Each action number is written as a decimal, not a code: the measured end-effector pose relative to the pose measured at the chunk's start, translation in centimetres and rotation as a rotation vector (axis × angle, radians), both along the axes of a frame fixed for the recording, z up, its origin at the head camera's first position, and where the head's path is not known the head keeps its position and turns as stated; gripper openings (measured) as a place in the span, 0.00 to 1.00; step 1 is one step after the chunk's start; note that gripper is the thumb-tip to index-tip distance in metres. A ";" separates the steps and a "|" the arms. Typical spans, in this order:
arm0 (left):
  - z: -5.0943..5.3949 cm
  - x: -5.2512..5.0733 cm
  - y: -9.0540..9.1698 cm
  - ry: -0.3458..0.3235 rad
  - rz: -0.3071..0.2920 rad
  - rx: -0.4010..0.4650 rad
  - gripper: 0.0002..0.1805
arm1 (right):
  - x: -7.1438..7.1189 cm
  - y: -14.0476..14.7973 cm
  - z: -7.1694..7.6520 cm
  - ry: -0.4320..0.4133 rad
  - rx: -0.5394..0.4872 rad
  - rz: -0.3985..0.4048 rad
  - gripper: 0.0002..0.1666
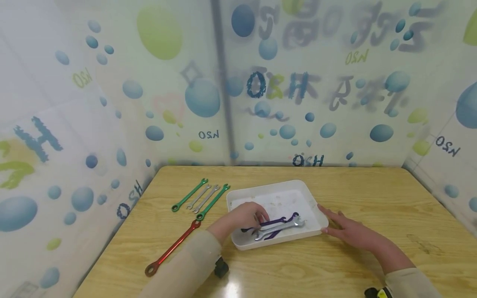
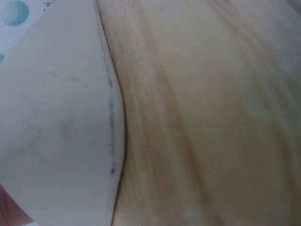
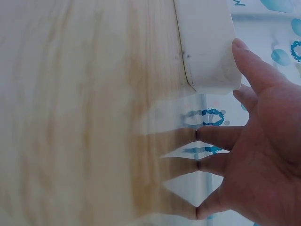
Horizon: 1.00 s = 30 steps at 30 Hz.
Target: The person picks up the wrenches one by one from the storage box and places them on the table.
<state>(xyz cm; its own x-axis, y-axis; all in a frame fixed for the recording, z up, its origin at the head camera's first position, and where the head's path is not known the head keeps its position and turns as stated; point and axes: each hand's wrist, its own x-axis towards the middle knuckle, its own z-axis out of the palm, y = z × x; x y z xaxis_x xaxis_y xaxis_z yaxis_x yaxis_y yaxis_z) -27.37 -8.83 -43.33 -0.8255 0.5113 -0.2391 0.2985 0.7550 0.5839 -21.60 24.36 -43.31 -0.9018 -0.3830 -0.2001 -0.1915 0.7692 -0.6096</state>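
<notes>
Two purple wrenches (image 1: 273,223) and a silver wrench (image 1: 284,226) lie in the tray (image 1: 288,202) at the bent fingertips of the left hand (image 1: 246,214), its grip unclear; the right hand (image 1: 352,231), fingers spread, touches the tray's end.

The left hand (image 1: 247,215) hides part of a dark purple metal wrench (image 1: 275,222); a silver double-ended metal wrench (image 1: 279,228) covers the middle of a second purple wrench (image 1: 273,235). The left wrist view crops the white rectangular plastic tray (image 2: 66,113) and blurs the pale wooden tabletop (image 2: 207,113).
</notes>
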 end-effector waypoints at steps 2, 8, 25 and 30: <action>0.2 0.1 0.1 -0.006 0.002 -0.019 0.14 | 0.0 0.0 0.0 0.000 -0.003 0.000 0.45; 0.6 0.1 0.3 -0.027 -0.010 -0.020 0.13 | 0.0 0.0 0.0 -0.003 -0.002 -0.004 0.45; 1.2 0.0 -0.4 -0.041 0.007 -0.017 0.09 | 0.1 -0.1 0.1 -0.023 0.004 -0.009 0.46; 1.8 -0.3 -0.8 -0.034 0.023 0.005 0.09 | -0.1 0.0 0.0 -0.012 0.017 -0.006 0.46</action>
